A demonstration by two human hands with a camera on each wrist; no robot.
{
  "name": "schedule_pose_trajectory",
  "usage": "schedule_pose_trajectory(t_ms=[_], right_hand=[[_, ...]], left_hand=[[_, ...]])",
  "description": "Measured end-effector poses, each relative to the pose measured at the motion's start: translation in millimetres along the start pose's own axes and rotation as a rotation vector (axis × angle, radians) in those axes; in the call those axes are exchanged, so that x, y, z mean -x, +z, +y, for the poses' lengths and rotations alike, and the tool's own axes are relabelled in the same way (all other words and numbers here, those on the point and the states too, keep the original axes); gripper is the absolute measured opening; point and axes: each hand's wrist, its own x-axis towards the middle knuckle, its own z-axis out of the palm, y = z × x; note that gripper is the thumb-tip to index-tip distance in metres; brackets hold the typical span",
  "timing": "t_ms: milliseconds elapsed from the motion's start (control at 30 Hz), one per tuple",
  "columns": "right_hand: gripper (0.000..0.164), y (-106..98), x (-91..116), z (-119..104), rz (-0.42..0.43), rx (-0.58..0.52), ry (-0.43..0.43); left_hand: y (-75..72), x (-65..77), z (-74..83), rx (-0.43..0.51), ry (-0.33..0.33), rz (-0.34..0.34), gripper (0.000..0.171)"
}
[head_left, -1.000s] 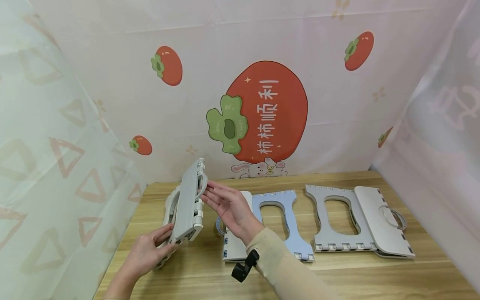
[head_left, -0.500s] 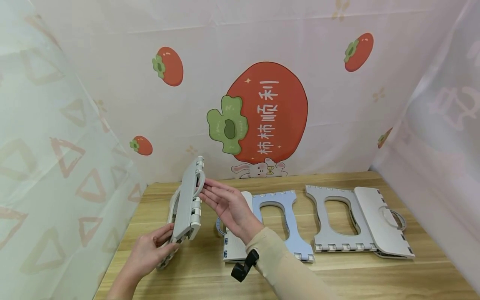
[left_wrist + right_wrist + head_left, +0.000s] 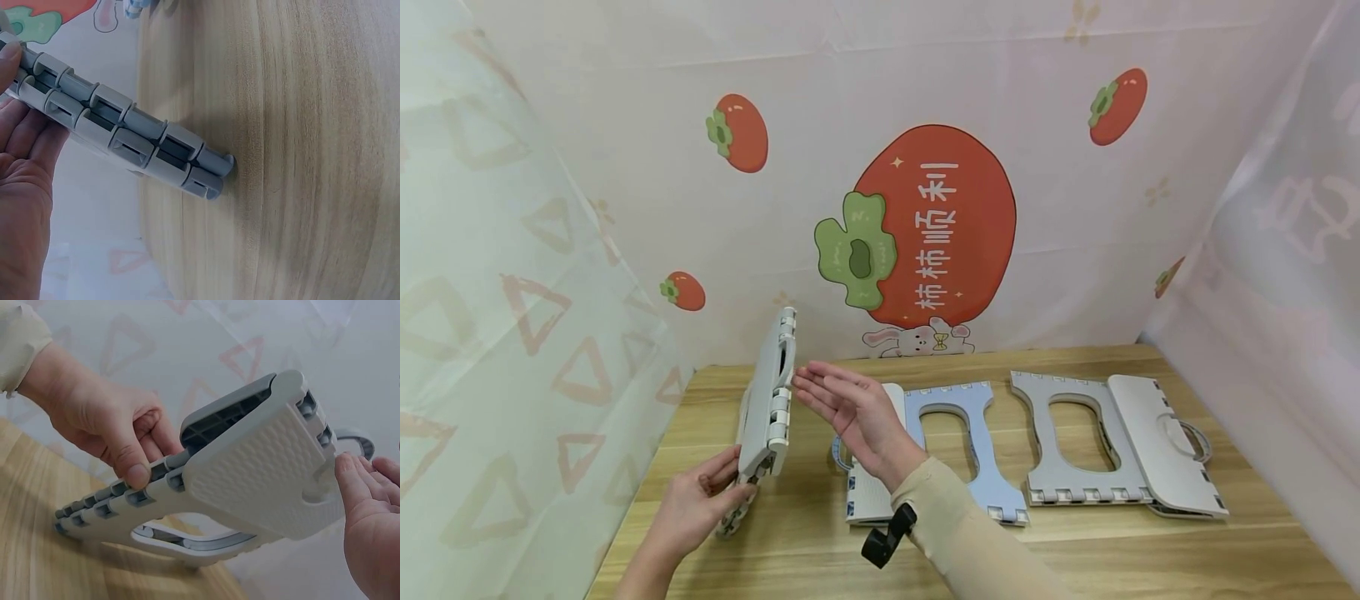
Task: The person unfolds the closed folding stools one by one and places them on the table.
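A white-and-grey folding step stool [image 3: 766, 408] stands tilted on its edge at the left, its lower end at the table. My left hand [image 3: 692, 504] grips its near hinged edge; in the right wrist view the thumb of that left hand [image 3: 103, 419] presses the hinges from above. My right hand [image 3: 865, 417] is held with straight fingers beside the stool's handle edge. In the right wrist view, the fingertips of the right hand [image 3: 375, 512] sit right at the panel, near the loop handle [image 3: 357, 439]. The left wrist view shows the stool's double hinge row [image 3: 119, 119].
A blue-and-white folding stool [image 3: 1000, 475] lies flat on the wooden table [image 3: 805, 558], partly behind my right forearm. Farther right lies a grey folding stool [image 3: 1165, 442]. Printed cloth walls [image 3: 1037, 292] enclose the table at the back and both sides.
The stool in my left hand has turned to the left and stands more edge-on. My right hand has barely moved, and a small gap now shows between its fingertips and the handle.
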Motion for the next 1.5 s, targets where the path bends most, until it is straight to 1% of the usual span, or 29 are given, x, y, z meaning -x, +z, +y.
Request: schedule_pose_trajectory(t_ms=[167, 367, 533, 633, 967, 1100, 1200, 1367, 1500], right_hand=[[0.040, -3, 1, 5, 0.009, 0.030, 0.009], [0.040, -6, 1, 17, 0.051, 0.083, 0.059], [0.038, -9, 4, 29, 0.081, 0.224, 0.091], [0.038, -11, 6, 37, 0.089, 0.308, 0.109], [0.041, -13, 13, 60, 0.078, 0.516, 0.187], [0.045, -11, 16, 70, 0.065, 0.601, 0.205], [0.046, -9, 18, 75, 0.045, 0.631, 0.217], [0.040, -7, 21, 78, 0.004, 0.612, 0.229], [0.038, -6, 23, 80, -0.061, 0.612, 0.252]], left_hand=[[0.4, -0.4, -2.4, 0.021, 0.022, 0.037, 0.069], [1.5, -0.5, -4.7, 0.025, 0.038, 0.049, 0.070], [1.3, -0.3, -4.2, 0.019, 0.024, 0.043, 0.071], [1.5, -0.6, -3.6, 0.031, 0.012, 0.037, 0.071], [2.6, -1.0, -6.7, 0.075, 0.009, 0.024, 0.072], [2.8, -1.1, -7.9, 0.086, 0.005, 0.019, 0.072], [2.8, -1.1, -7.7, 0.088, 0.005, 0.019, 0.071], [2.1, 0.1, -6.1, 0.089, -0.006, 0.018, 0.072], [2.3, 0.8, -5.5, 0.072, -0.007, 0.021, 0.072]])
